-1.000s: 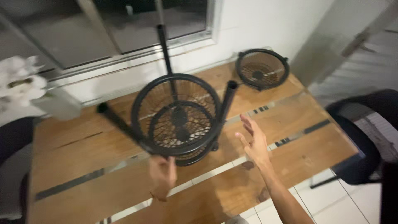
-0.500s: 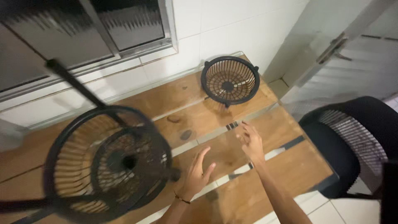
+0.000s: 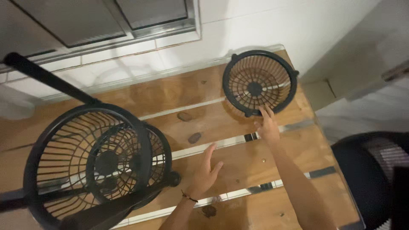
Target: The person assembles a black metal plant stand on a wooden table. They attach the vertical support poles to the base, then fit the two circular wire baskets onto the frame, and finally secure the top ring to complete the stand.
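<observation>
While the right hand stretches toward the counter's far right corner, its fingers are spread apart and just touch the near rim of the small black wire basket, which sits upright by the wall, clamped by nothing yet. The left hand hovers low over the middle planks of the wooden counter, open with fingers loosely apart, holding nothing; two small dark spots lie on the planks just beyond it. At the counter's left end lies the larger black wire rack, two nested round baskets on black legs, tipped on its side. Judging from this, the step in hand looks like a reach for the small basket, and a grasp would call for the fingers to curl over its rim. Compared with half a second ago, the right hand has moved from well short of the basket to contact with it, and the left has dropped back toward the near edge
</observation>
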